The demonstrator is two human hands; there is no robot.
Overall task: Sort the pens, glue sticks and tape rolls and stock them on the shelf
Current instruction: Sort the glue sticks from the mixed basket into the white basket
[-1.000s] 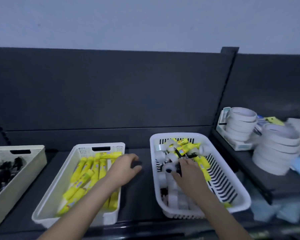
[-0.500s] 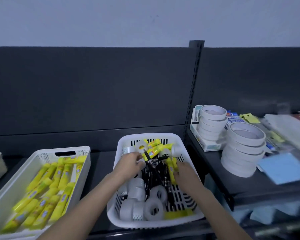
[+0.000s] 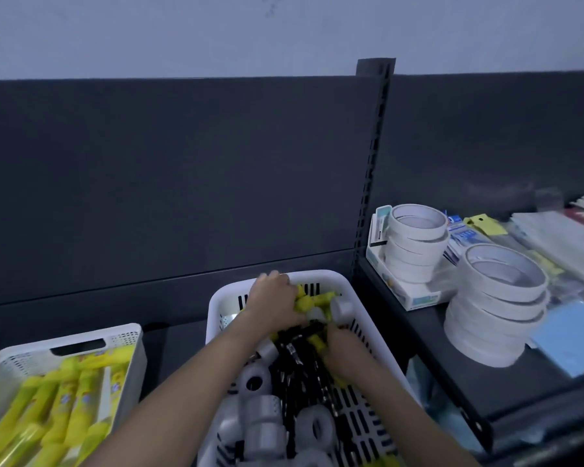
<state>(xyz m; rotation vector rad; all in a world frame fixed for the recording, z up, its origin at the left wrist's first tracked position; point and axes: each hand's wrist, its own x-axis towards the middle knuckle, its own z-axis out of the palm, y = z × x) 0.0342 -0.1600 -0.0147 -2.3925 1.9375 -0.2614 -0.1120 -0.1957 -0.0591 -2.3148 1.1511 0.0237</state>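
Note:
A white slotted basket point(image 3: 321, 276) on the dark shelf holds mixed stock: black pens point(image 3: 297, 369), small grey-white tape rolls point(image 3: 260, 382) and yellow glue sticks point(image 3: 321, 298). My left hand point(image 3: 272, 303) reaches into its far end, fingers closed around yellow glue sticks. My right hand point(image 3: 346, 348) is curled in the basket's middle over the pens, and a yellow glue stick point(image 3: 316, 342) pokes out of its fingers. To the left stands a white bin point(image 3: 129, 335) filled with sorted glue sticks point(image 3: 78, 392).
A raised shelf on the right carries two stacks of large white tape rolls point(image 3: 415, 244) point(image 3: 499, 305), a small white box, packaged stationery and a blue pad point(image 3: 580, 335). A slotted upright post point(image 3: 371, 163) divides the dark back panels.
The view has swung right, so the pen bin is out of frame. My left hand left the glue-stick bin and went into the mixed basket's far end. My right hand stayed in the basket.

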